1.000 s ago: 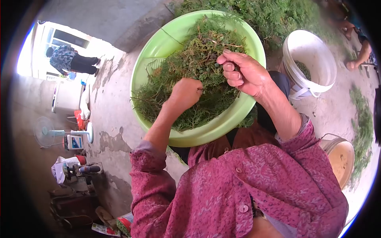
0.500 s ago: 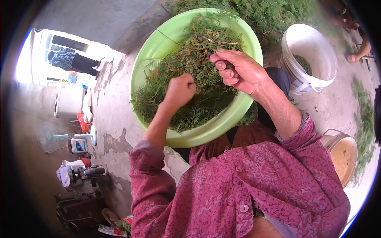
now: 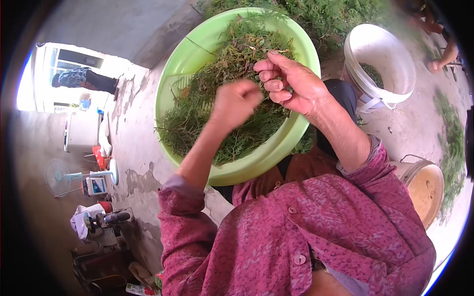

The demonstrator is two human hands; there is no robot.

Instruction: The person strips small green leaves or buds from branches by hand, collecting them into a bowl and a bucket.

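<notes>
A wide light-green plastic basin [image 3: 170,64] lies in front of me, heaped with feathery green conifer sprigs [image 3: 197,116], some of them brownish. Over the middle of the heap my left hand [image 3: 236,104] is closed, blurred by motion, and what its fingers hold is hidden. My right hand [image 3: 291,84] is beside it, above the right side of the basin, with thumb and curled fingers pressed together. Small dark and green bits show at its fingers, too small to name.
A white bucket [image 3: 350,54] with some greenery inside stands to the right, and another bucket [image 3: 419,187] lies nearer. More cut branches [image 3: 340,15] lie beyond the basin. A fan [image 3: 59,177] and a person [image 3: 79,79] are at left; another person's hand [image 3: 437,64] is far right.
My left hand has moved right and slightly up, closer to my right hand. My right hand stays closed over the basin. The whole view has shifted slightly.
</notes>
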